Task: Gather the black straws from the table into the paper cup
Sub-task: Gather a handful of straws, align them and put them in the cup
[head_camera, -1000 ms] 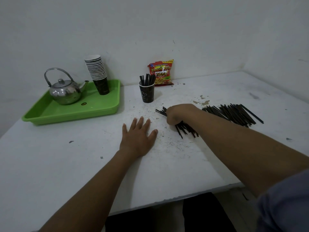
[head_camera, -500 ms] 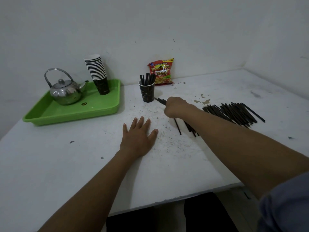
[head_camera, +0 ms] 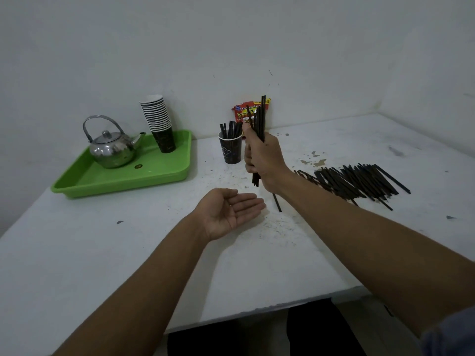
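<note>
My right hand (head_camera: 264, 160) is raised above the table, closed around a bundle of black straws (head_camera: 259, 119) held upright. It hovers just right of the black paper cup (head_camera: 230, 150), which holds several straws standing in it. My left hand (head_camera: 228, 211) lies palm up with fingers apart, below the bundle's lower ends and holding nothing. A large pile of black straws (head_camera: 359, 181) lies on the table to the right. One loose straw (head_camera: 277, 202) rests on the table under my right wrist.
A green tray (head_camera: 123, 181) at the back left carries a steel kettle (head_camera: 111, 147) and a stack of paper cups (head_camera: 158, 122). A red snack bag (head_camera: 244, 111) leans against the wall behind the cup. The table's front edge (head_camera: 257, 309) is close to me.
My right hand lifted a bundle of straws off the table and turned it upright beside the cup. My left hand turned from palm down to palm up.
</note>
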`<control>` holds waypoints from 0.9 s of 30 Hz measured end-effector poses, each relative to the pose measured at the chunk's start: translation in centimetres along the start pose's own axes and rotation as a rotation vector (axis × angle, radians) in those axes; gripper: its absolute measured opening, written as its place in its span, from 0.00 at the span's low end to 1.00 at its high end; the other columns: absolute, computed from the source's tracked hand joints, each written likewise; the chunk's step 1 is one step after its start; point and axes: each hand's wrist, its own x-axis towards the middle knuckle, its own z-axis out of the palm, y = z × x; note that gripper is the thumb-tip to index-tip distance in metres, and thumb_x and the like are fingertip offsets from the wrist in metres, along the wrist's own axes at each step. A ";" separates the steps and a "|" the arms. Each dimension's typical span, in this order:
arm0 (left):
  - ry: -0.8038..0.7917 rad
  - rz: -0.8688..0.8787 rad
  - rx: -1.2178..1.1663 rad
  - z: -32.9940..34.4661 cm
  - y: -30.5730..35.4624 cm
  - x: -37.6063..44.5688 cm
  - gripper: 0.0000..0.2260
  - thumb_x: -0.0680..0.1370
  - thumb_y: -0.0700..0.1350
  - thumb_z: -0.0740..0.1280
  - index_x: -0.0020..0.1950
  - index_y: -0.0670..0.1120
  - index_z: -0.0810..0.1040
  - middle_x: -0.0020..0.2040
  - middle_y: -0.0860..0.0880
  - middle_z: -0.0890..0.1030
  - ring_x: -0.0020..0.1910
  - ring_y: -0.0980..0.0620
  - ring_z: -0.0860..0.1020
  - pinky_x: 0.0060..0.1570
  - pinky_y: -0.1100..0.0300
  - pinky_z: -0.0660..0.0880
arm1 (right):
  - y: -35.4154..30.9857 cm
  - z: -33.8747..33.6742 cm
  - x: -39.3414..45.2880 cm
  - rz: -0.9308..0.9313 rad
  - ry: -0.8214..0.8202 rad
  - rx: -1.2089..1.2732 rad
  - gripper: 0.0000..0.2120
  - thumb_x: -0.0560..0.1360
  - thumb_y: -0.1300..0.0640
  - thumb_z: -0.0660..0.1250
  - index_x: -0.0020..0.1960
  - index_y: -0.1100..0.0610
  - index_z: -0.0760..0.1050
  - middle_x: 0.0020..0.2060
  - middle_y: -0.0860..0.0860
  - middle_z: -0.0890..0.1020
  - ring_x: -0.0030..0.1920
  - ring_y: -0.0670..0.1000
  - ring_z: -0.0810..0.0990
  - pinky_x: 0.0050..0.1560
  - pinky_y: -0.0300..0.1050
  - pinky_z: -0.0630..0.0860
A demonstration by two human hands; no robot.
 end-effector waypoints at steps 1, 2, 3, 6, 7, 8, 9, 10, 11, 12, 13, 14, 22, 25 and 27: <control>-0.018 -0.021 -0.032 0.2 0.1 -0.1 0.19 0.85 0.40 0.53 0.66 0.27 0.73 0.63 0.28 0.78 0.59 0.31 0.79 0.57 0.41 0.79 | -0.1 0.2 -0.2 -0.003 -0.017 0.010 0.22 0.84 0.49 0.63 0.33 0.54 0.64 0.22 0.47 0.62 0.22 0.46 0.58 0.24 0.39 0.55; -0.032 -0.037 -0.056 0.3 0.0 -0.2 0.19 0.85 0.40 0.53 0.66 0.26 0.72 0.63 0.27 0.78 0.59 0.30 0.79 0.56 0.40 0.80 | -0.2 0.3 -0.5 -0.004 -0.031 0.010 0.22 0.84 0.49 0.63 0.33 0.54 0.65 0.23 0.47 0.62 0.22 0.47 0.58 0.24 0.40 0.55; -0.037 -0.052 -0.072 0.5 0.0 -0.3 0.19 0.84 0.39 0.53 0.65 0.26 0.72 0.63 0.27 0.78 0.58 0.29 0.79 0.54 0.39 0.81 | -0.2 0.4 -0.6 -0.006 -0.043 0.001 0.21 0.84 0.49 0.63 0.34 0.55 0.66 0.23 0.48 0.62 0.22 0.47 0.59 0.25 0.41 0.55; -0.047 -0.072 -0.058 0.8 -0.1 -0.4 0.19 0.84 0.39 0.53 0.64 0.25 0.72 0.62 0.26 0.77 0.58 0.29 0.79 0.55 0.40 0.80 | 0.0 0.2 -1.2 -0.012 -0.071 -0.050 0.18 0.84 0.50 0.63 0.38 0.57 0.71 0.22 0.46 0.65 0.22 0.46 0.61 0.25 0.41 0.59; -0.047 -0.074 -0.061 0.9 -0.1 -0.4 0.19 0.84 0.38 0.53 0.65 0.25 0.72 0.63 0.26 0.77 0.59 0.29 0.78 0.56 0.40 0.79 | 0.3 0.2 -1.4 -0.017 -0.072 -0.071 0.17 0.83 0.50 0.64 0.40 0.58 0.72 0.22 0.46 0.65 0.22 0.46 0.62 0.25 0.41 0.61; -0.048 -0.077 -0.069 0.9 -0.1 -0.4 0.19 0.85 0.38 0.53 0.66 0.25 0.71 0.63 0.26 0.77 0.60 0.29 0.78 0.57 0.40 0.79 | 0.5 0.1 -1.5 -0.022 -0.067 -0.089 0.16 0.83 0.50 0.64 0.42 0.59 0.73 0.22 0.45 0.66 0.22 0.46 0.63 0.25 0.41 0.62; -0.049 -0.080 -0.076 0.9 -0.1 -0.3 0.19 0.85 0.38 0.53 0.67 0.25 0.70 0.63 0.26 0.77 0.61 0.28 0.77 0.56 0.39 0.79 | 0.8 0.0 -1.6 -0.031 -0.055 -0.101 0.15 0.83 0.50 0.65 0.43 0.60 0.73 0.22 0.45 0.67 0.22 0.46 0.64 0.25 0.41 0.63; -0.052 -0.084 -0.082 0.8 -0.1 -0.2 0.19 0.85 0.38 0.53 0.68 0.26 0.70 0.63 0.26 0.77 0.62 0.28 0.77 0.56 0.37 0.79 | 1.1 -0.1 -1.7 -0.042 -0.042 -0.104 0.14 0.83 0.51 0.65 0.44 0.60 0.74 0.22 0.44 0.68 0.22 0.46 0.65 0.25 0.41 0.64; -0.050 -0.088 -0.081 0.8 -0.1 -0.1 0.19 0.85 0.39 0.53 0.68 0.26 0.69 0.63 0.26 0.77 0.63 0.28 0.76 0.54 0.35 0.78 | 1.3 -0.1 -1.7 -0.053 -0.030 -0.101 0.13 0.82 0.52 0.66 0.45 0.60 0.74 0.22 0.43 0.68 0.22 0.45 0.65 0.25 0.41 0.64; -0.049 -0.092 -0.074 0.7 -0.1 -0.1 0.19 0.85 0.39 0.52 0.69 0.26 0.69 0.63 0.26 0.77 0.63 0.28 0.76 0.54 0.34 0.78 | 1.4 -0.2 -1.8 -0.061 -0.020 -0.097 0.12 0.82 0.53 0.66 0.45 0.61 0.74 0.22 0.43 0.68 0.22 0.45 0.65 0.24 0.41 0.64; -0.045 -0.095 -0.066 0.7 -0.1 0.0 0.20 0.85 0.39 0.52 0.69 0.26 0.69 0.63 0.27 0.77 0.62 0.28 0.77 0.53 0.34 0.77 | 1.5 -0.1 -1.8 -0.064 -0.012 -0.091 0.11 0.82 0.54 0.66 0.46 0.61 0.74 0.22 0.43 0.68 0.22 0.45 0.65 0.24 0.41 0.64; -0.037 -0.096 -0.061 0.7 -0.1 0.1 0.20 0.85 0.39 0.52 0.69 0.26 0.69 0.63 0.27 0.78 0.62 0.28 0.77 0.54 0.35 0.77 | 1.5 -0.1 -1.8 -0.065 -0.007 -0.083 0.10 0.82 0.55 0.66 0.46 0.61 0.74 0.22 0.44 0.68 0.22 0.45 0.65 0.24 0.41 0.63; -0.001 -0.095 -0.036 0.7 -0.5 0.4 0.20 0.85 0.40 0.51 0.68 0.27 0.70 0.62 0.28 0.78 0.65 0.30 0.76 0.64 0.38 0.75 | 1.8 -0.5 -2.0 -0.145 -0.004 -0.142 0.13 0.80 0.56 0.70 0.44 0.65 0.76 0.26 0.54 0.72 0.25 0.50 0.71 0.28 0.42 0.75; 0.011 -0.100 -0.018 0.6 -0.7 0.5 0.20 0.85 0.40 0.52 0.68 0.26 0.71 0.63 0.28 0.78 0.64 0.29 0.77 0.55 0.35 0.77 | 2.1 -0.6 -1.9 -0.152 0.032 -0.174 0.15 0.80 0.55 0.70 0.42 0.66 0.75 0.24 0.48 0.73 0.24 0.47 0.70 0.27 0.41 0.73; 0.019 -0.103 0.007 0.7 -0.8 0.5 0.20 0.85 0.40 0.52 0.64 0.26 0.73 0.61 0.28 0.79 0.60 0.30 0.78 0.52 0.36 0.78 | 2.0 -0.5 -1.8 -0.155 0.060 -0.197 0.15 0.81 0.54 0.69 0.38 0.60 0.74 0.21 0.42 0.72 0.22 0.41 0.70 0.27 0.36 0.68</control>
